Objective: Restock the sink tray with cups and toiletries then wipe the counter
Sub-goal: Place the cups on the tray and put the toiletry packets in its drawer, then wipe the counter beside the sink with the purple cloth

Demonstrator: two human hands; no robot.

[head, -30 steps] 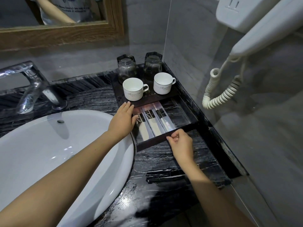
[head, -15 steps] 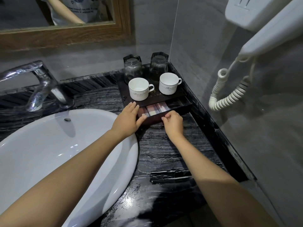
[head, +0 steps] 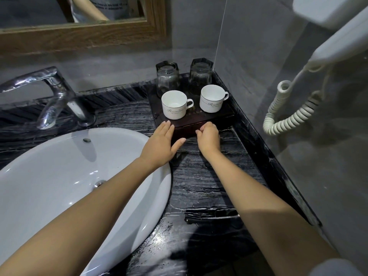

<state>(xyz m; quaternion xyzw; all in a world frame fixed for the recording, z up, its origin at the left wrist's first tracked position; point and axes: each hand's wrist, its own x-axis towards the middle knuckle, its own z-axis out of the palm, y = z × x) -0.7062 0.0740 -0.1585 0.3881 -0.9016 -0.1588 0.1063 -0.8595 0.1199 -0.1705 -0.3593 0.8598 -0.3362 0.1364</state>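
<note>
Two white cups (head: pixel 174 105) and two upturned glasses (head: pixel 167 79) stood on dark tray (head: pixel 229 111), counter's (head: pixel 201 188) one-o'clock corner. Left hand (head: pixel 162 143) flat, open, against tray front; right hand (head: pixel 208 138) curled there, grip unclear. White basin (head: pixel 59 176) at nine o'clock; grey walls.

Beyond the two hands – two white cups (head: pixel 174 104), and behind them two upturned glass tumblers (head: pixel 166 80); one tray (head: pixel 227 111) carries all four.
</note>
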